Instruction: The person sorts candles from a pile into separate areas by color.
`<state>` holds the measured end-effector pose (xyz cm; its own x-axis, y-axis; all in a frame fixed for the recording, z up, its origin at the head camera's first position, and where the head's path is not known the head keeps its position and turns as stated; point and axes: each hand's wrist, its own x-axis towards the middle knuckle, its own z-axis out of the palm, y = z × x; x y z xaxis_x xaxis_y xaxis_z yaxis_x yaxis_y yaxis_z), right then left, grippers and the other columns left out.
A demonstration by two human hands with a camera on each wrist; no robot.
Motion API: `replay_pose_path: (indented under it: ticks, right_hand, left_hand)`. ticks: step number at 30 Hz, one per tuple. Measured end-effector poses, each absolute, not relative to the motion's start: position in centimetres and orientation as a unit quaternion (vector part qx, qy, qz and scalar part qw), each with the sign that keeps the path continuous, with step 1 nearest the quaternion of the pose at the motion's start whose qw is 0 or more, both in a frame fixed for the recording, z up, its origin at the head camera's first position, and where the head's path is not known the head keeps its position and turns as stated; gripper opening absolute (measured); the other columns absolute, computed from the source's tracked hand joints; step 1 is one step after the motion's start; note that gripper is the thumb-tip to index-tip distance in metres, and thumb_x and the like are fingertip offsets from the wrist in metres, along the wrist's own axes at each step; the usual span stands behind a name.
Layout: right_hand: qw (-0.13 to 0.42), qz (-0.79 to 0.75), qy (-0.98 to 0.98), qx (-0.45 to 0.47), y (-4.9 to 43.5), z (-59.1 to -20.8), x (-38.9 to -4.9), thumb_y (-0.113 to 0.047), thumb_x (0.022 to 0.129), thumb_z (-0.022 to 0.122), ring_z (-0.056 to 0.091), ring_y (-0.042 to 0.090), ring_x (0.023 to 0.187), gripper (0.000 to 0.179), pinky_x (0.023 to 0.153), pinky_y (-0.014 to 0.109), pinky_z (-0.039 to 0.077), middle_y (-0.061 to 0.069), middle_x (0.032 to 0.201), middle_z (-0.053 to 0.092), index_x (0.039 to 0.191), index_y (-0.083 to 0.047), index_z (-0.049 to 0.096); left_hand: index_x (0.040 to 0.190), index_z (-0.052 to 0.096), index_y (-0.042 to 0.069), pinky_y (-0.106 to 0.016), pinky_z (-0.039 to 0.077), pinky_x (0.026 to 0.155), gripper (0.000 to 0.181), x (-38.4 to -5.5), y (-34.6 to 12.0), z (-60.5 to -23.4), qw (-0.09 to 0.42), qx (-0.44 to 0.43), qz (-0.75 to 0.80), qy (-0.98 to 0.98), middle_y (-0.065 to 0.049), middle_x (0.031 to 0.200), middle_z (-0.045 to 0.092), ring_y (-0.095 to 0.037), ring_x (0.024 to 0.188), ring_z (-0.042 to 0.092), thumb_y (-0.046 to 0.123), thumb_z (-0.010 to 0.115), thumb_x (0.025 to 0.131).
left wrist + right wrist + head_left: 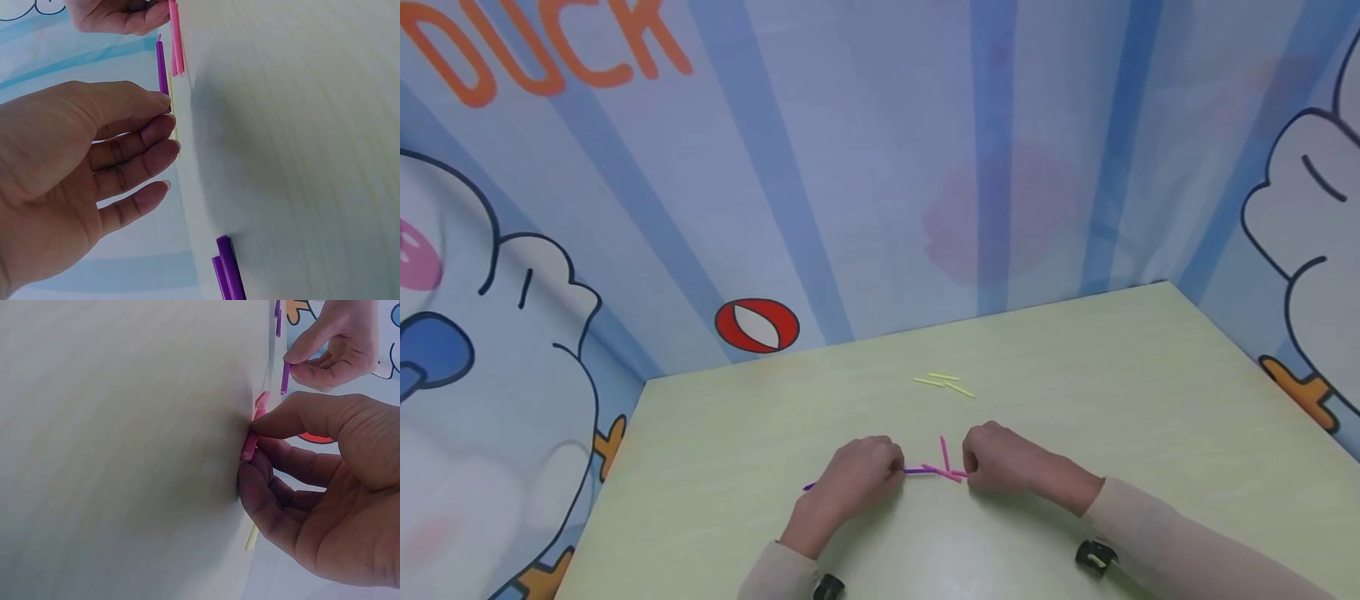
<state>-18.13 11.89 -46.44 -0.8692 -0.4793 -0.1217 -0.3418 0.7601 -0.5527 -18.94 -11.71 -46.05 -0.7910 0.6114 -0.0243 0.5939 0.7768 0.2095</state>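
My left hand [859, 477] pinches a thin purple candle [162, 65] between thumb and fingertips, its wick-like tip pointing toward the other hand. The remaining fingers are bent and apart. Across from it, my right hand [1003, 460] pinches a pink candle [250, 445] by thumb and finger, low over the table. More pink candles [945, 454] lie between the hands, close to the purple one's end; whether they touch cannot be told. To the left of my left hand, other purple candles [230, 269] lie on the table, mostly hidden in the head view.
Several yellow candles [959, 389] lie farther back on the pale table [737, 425]. A printed cloth wall [895, 167] with cartoon figures borders the table's back and sides. Small black wrist devices [1096, 557] sit below the sleeves.
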Motion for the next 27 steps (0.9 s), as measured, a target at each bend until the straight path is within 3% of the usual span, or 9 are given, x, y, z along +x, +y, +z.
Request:
replay_pose_path:
  ticks: [20, 27]
  right_hand:
    - [0.131, -0.260, 0.934, -0.209, 11.8, -46.6, -18.2, 0.005, 0.074, 0.071, 0.046, 0.010, 0.058, 0.021, 0.054, 0.026, 0.040, -0.004, 0.062, 0.054, 0.065, -0.012, 0.063]
    - [0.127, -0.269, 0.930, -0.216, 11.8, -46.6, -18.1, 0.006, 0.074, 0.070, 0.046, 0.011, 0.058, 0.021, 0.054, 0.026, 0.040, -0.004, 0.062, 0.054, 0.065, -0.011, 0.063]
  left_hand:
    - [0.091, 0.076, 0.009, -0.029, 0.052, 0.070, 0.005, -19.0, -14.3, -46.1, 0.032, 0.276, 0.111, 0.954, 0.006, 0.080, 0.061, -0.009, 0.074, 0.057, 0.011, 0.072, 0.088]
    - [0.092, 0.075, 0.010, -0.030, 0.052, 0.072, 0.005, -19.2, -15.5, -45.8, 0.052, 0.252, 0.121, 0.959, 0.006, 0.081, 0.061, -0.009, 0.075, 0.056, 0.013, 0.072, 0.090]
